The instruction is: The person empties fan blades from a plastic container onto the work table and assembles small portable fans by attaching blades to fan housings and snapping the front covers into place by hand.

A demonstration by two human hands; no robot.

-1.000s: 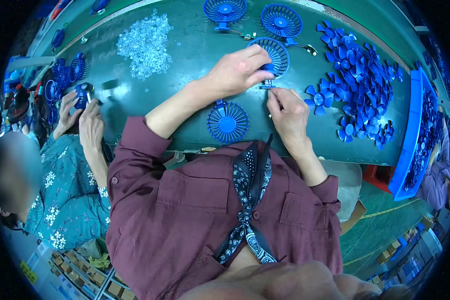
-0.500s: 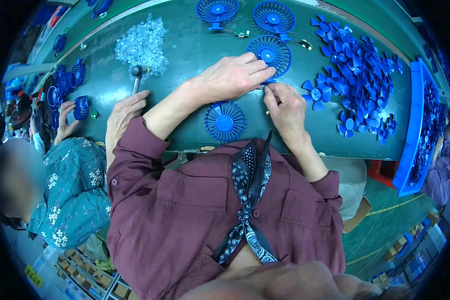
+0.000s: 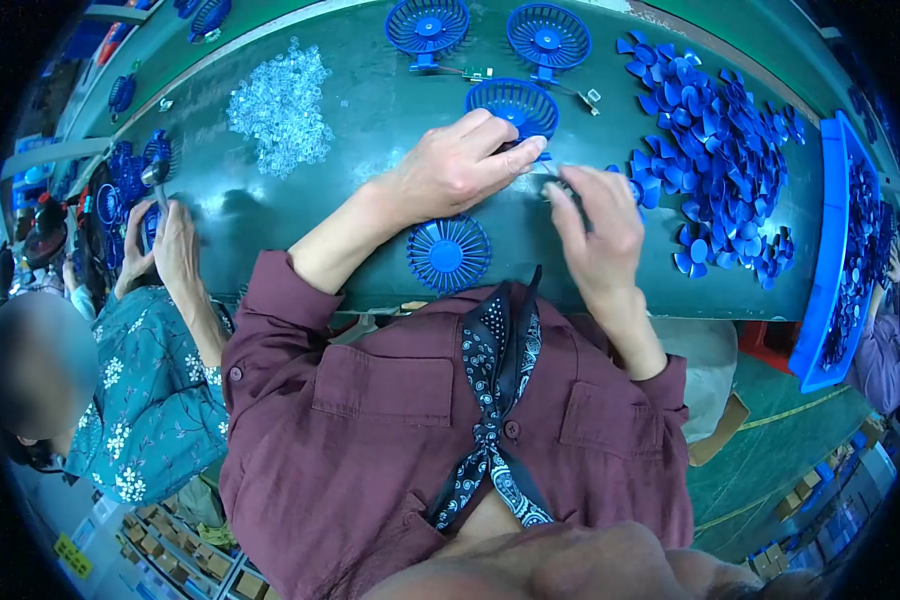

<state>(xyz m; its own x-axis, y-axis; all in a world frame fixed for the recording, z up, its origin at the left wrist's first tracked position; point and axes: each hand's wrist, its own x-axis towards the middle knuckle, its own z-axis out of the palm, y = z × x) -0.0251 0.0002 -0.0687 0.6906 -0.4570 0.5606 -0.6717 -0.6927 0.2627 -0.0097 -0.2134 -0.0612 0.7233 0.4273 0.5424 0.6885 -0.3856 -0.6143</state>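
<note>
My left hand [image 3: 460,165] is closed on the near edge of a blue fan cage [image 3: 515,105], which is tilted up off the green worktop. Just right of it, my right hand [image 3: 605,230] has its fingers bent together around something small and dark, slightly blurred; I cannot make out what it is. Close to my body lies a round blue slotted grille [image 3: 449,255]. Behind my hands lie two more blue fan cages, one at the left [image 3: 427,30] and one at the right [image 3: 548,42], each with a small circuit board on wires.
A heap of blue fan blades [image 3: 715,150] covers the right side, beside a blue bin [image 3: 820,270] of small dark-blue parts. Small clear pieces [image 3: 282,110] are piled at the left. A co-worker's hand [image 3: 177,250] holds a hammer-like tool [image 3: 157,178] near blue cages.
The fan cage in my left hand has tilted and shifted slightly left. My right hand has moved right, away from it. The co-worker's tool has swung left, away from the clear pieces.
</note>
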